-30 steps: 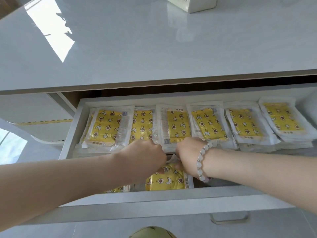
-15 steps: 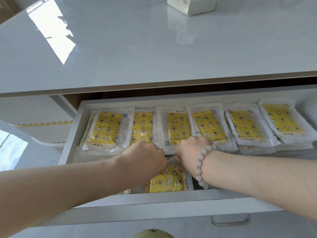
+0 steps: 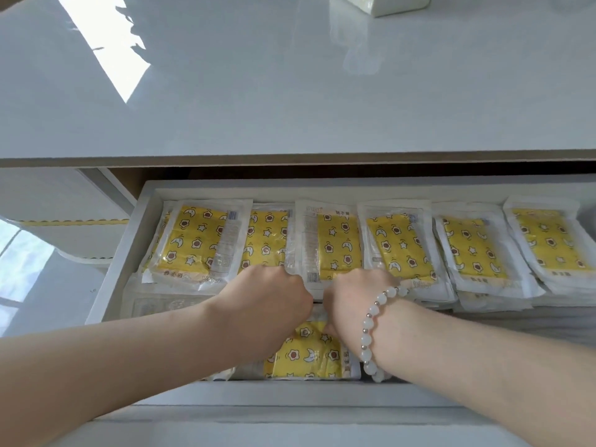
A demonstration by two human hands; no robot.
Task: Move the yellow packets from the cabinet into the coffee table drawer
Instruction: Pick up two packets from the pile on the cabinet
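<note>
At 6 o'clock, the white front wall of the open drawer (image 3: 290, 395) crosses the view, and both forearms reach over it. Just inside lies one yellow packet (image 3: 306, 353), face up in a clear wrapper and printed with stars, moons and flowers. The left hand (image 3: 271, 301) and right hand (image 3: 351, 301) sit knuckles-up on its far end, side by side and almost touching. Their fingers are bent down out of sight, so it cannot be told whether they grip the packet or only press on it. A bracelet (image 3: 371, 333) of white beads circles the right wrist.

At 9 o'clock of the left hand, a pale packet (image 3: 161, 304) lies flat on the drawer floor with its grey print upward.

Beyond the hands, six stacks of yellow packets (image 3: 338, 246) fill the back row from 10 to 2 o'clock, overlapping at the edges. Each top packet carries small lettering and a barcode strip, too fine to read.

Above the drawer the glossy white table top (image 3: 290, 91) spreads out, with a white box (image 3: 387, 4) cut off at 12 o'clock.
</note>
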